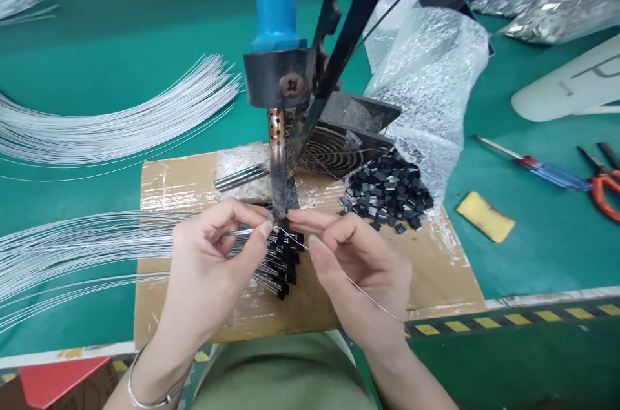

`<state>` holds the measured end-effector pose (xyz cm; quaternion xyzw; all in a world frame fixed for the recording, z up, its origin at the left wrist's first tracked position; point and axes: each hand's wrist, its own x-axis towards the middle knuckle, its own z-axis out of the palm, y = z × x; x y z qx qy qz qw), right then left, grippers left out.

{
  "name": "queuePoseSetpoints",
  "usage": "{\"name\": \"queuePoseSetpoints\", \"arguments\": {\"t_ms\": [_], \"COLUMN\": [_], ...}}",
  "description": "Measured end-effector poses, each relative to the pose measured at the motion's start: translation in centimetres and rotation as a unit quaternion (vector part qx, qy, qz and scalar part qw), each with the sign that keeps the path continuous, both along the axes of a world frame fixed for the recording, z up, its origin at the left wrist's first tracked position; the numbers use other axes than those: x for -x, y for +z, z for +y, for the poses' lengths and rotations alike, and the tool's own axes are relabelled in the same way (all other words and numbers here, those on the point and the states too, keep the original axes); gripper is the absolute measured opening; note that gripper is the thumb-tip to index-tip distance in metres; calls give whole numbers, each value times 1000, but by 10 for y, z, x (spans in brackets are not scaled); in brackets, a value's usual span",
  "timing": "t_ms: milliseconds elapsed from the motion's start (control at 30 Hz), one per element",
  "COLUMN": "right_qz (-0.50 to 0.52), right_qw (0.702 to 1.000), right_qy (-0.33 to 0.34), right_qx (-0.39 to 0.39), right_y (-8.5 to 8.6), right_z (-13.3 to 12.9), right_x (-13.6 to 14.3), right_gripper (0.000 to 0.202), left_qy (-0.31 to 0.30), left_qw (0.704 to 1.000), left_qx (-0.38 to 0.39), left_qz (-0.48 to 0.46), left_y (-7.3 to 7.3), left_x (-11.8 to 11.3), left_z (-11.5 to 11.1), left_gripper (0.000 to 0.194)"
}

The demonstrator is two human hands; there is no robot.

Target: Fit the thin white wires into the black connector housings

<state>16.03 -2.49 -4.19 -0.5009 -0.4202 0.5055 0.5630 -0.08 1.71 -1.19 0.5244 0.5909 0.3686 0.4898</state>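
Observed: the left hand [208, 265] pinches a white wire [239, 231]; the right hand [365, 261] pinches a thin solder strand [295, 241]; the soldering iron [278, 168] stands just above both grips. Soldering appears in hand; next calls for holding steady.

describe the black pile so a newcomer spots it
On the green table lies cardboard. At its far right, beyond the right hand, sits the black pile. Its small pieces show no wires, unlike the black-tipped bundle by the left hand.

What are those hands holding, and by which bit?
The left hand pinches a white wire near its end; the right hand holds thin solder wire just behind its tip.
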Motion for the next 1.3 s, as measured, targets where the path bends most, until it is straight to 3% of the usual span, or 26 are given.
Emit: {"name": "queuePoseSetpoints", "arguments": {"t_ms": [933,1300], "right_qz": [-6,-84], "right_qw": [999,996], "right_qy": [-28,-12], "right_qx": [19,-25], "right_y": [2,-5], "right_z": [-2,-2], "right_x": [5,0], "right_gripper": [21,21], "left_qy": [-10,-8], "left_qw": [1000,1000], "left_qx": [-4,-3], "left_qz": [-17,-13], "left_y": [-3,-4], "left_x": [2,2], "left_z": [-2,-1], "left_gripper": [14,13]}}
